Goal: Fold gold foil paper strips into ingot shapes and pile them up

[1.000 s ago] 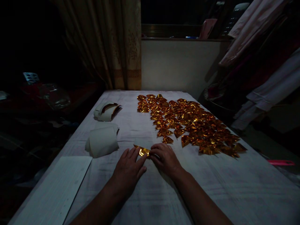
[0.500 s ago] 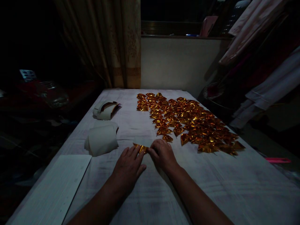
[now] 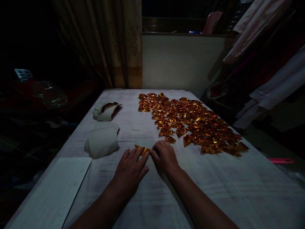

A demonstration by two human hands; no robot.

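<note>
A sheet of gold foil paper (image 3: 143,150) lies on the cloth-covered table, its near edge folded up to show a shiny gold strip with a pale part behind. My left hand (image 3: 130,167) rests flat over the strip's left and near side, fingers spread. At the strip's right end, my right hand (image 3: 166,156) has its fingers curled, thumb and forefinger pinching the corner. Just beyond my right hand is a folded gold foil piece (image 3: 170,139), the nearest of many spread to the right (image 3: 202,124).
To the left lie a curled stack of pale-backed paper (image 3: 102,141) and a smaller curled stack (image 3: 108,111) behind it. A white board (image 3: 52,190) covers the near left corner. A curtain (image 3: 126,47) hangs at the back, clothes (image 3: 278,82) at the right.
The view has shifted slightly. My left fingers have moved a little along the gold strip toward the right hand; the right hand keeps its pinch at the end.
</note>
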